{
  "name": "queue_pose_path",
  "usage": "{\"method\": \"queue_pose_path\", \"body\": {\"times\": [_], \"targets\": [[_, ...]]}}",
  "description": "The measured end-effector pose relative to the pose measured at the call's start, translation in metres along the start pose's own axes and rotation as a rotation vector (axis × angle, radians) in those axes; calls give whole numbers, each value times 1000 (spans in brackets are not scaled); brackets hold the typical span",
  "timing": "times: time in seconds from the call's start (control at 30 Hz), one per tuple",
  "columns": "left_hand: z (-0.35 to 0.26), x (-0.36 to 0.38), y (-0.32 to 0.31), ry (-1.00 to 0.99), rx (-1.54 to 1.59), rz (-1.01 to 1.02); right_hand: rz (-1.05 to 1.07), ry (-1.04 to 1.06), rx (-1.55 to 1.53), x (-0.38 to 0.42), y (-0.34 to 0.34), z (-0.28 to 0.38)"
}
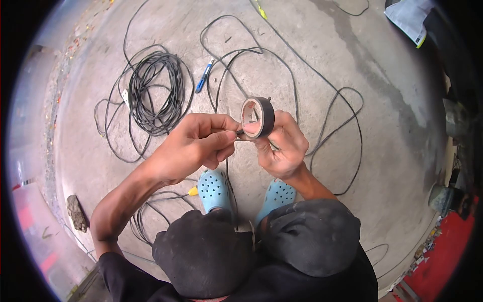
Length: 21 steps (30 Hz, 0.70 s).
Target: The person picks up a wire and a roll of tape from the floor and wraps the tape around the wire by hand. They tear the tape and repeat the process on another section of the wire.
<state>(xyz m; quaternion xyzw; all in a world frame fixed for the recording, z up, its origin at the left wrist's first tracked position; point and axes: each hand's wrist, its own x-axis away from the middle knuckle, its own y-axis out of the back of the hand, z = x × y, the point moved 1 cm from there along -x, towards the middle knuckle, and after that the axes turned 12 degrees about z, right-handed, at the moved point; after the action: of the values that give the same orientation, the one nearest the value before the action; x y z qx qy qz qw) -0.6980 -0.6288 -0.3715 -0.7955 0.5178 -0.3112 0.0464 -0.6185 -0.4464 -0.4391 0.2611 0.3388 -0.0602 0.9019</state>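
My left hand (204, 141) pinches a thin black cable (239, 133) between thumb and fingers in front of my knees. Close on its right, my right hand (284, 146) holds a roll of black tape (265, 118), with a finger through the roll's pale core. The cable runs between the two hands, beside the roll. Whether tape is wrapped on the cable is too small to tell. Beyond my hands, a blue utility knife (204, 76) lies on the concrete floor.
A large coil of black cable (156, 93) lies at the upper left, with loose loops (294, 85) across the floor. My blue clogs (214, 190) are below my hands, near a yellow plug (193, 191). A stone (76, 213) lies at the lower left.
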Motion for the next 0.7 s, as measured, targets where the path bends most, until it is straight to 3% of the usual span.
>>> {"method": "queue_pose_path", "body": {"times": [0.3,0.7], "targets": [[3,1,-11,-144,-543,-150,36,-228,-197,-5,3,12],[12,6,-6,-184,-503,-169,26,-161,-150,-5,-3,13]]}}
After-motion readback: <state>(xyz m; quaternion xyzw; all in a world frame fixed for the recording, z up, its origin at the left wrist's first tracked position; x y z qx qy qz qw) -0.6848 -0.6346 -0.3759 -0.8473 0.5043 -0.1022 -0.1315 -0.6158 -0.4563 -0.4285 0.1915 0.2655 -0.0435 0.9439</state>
